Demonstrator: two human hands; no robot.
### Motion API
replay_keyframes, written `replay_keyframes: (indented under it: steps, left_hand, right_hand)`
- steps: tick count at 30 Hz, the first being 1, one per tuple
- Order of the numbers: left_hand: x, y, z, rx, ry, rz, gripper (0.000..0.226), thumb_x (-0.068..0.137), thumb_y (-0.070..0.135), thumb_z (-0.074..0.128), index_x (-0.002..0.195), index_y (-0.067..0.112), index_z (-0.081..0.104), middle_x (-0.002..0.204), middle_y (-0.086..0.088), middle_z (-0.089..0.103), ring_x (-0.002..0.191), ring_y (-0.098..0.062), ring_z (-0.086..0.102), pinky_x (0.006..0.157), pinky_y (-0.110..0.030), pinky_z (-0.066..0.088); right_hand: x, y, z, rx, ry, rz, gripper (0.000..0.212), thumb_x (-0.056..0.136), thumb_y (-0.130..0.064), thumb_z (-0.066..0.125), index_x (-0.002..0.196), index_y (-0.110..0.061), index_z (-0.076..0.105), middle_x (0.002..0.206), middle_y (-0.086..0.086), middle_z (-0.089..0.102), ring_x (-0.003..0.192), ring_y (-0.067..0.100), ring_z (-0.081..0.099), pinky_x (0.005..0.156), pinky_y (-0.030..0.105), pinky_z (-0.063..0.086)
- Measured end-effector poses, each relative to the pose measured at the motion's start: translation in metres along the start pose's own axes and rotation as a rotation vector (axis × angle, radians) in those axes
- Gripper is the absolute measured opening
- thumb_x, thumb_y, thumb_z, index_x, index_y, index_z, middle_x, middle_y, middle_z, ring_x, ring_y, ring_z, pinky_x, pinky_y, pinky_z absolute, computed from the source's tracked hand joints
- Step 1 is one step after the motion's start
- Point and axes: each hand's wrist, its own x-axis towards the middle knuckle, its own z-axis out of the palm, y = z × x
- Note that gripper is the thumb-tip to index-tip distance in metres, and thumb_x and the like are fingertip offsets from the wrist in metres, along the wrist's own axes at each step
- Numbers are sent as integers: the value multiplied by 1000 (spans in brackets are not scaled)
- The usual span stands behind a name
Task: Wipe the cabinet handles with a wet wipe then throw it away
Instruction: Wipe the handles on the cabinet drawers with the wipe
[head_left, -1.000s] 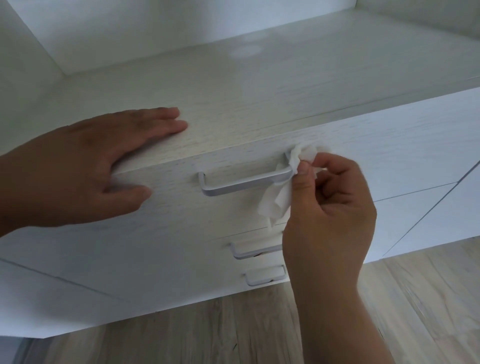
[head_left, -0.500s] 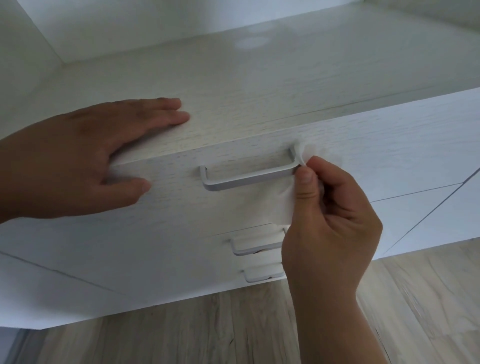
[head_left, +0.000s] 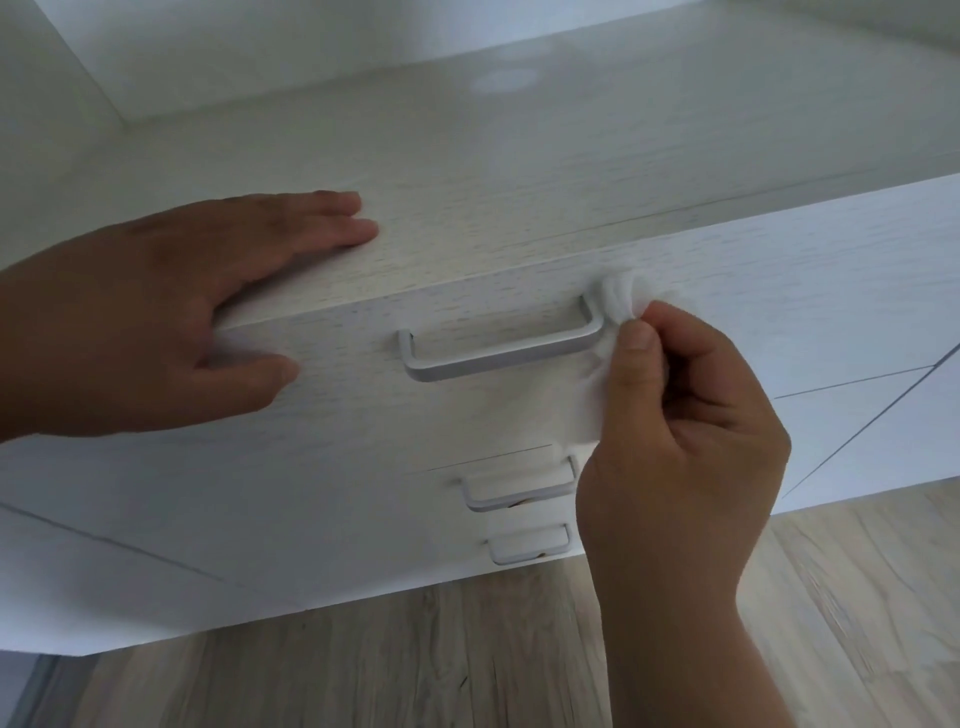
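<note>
While the right hand works at the top drawer of a white cabinet, its thumb and curled fingers pinch a white wet wipe against the right end of the top handle. The handle is a pale metal bar whose long axis runs left to right across the drawer front, rising slightly toward the right in this view; its two short legs point back into the front. The wipe is bunched over the right leg, and from there a loose flap hangs down the drawer front behind the thumb, so its long axis lies roughly up and down, crossing that of the bar. The flap's lower edge ends just above the middle handle.

The left hand lies flat and spread over the cabinet's front edge, well to the left of the top handle — fingers straight on the top surface, thumb resting on the drawer front, holding nothing.

Two shorter handles of the same form sit below, the middle one and the bottom handle, both parallel to the top one and partly hidden by the right hand. Beneath the cabinet lies a pale wood-grain floor.
</note>
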Motion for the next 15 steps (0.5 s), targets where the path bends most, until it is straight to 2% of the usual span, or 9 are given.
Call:
replay_keyframes:
  steps: [2,6,9,13,15]
  left_hand:
    - [0,-1,1,2,-2,2,90,80,54,61,162,46,24,170,13,29,154,-18,35,116,-63,38]
    - [-1,-2,0,-1,-14,-13,90,81,56,61,162,47,23,170,13,28,154,-18,35,115,-63,39]
    - [-1,0,-3,13,-29,-26,90,82,58,59,163,46,22,171,15,26,155,-16,32,117,-61,38]
    - [-1,8,-5,36,-45,-66,90,81,61,55,163,49,20,170,21,21,155,-8,28,121,-55,36]
    - [-1,11,-6,32,-45,-74,89,81,62,54,162,49,20,170,23,21,155,-5,27,122,-52,35]
  right_hand:
    - [0,-1,3,12,-1,7,16,100,-22,66,100,-36,74,92,-19,76,93,0,71,79,9,50]
    - [-10,0,8,28,54,38,10,98,-24,66,94,-31,72,82,-15,72,79,4,68,70,11,49]
    - [-20,-2,14,32,98,28,11,97,-25,70,92,-35,67,78,-16,68,72,3,65,68,10,48]
    - [-31,-3,20,-13,138,-72,14,96,-26,73,96,-38,65,78,-20,67,74,6,66,71,10,48]
    - [-38,-4,25,-59,103,-159,15,95,-24,74,96,-36,65,79,-23,67,75,4,68,72,10,49]
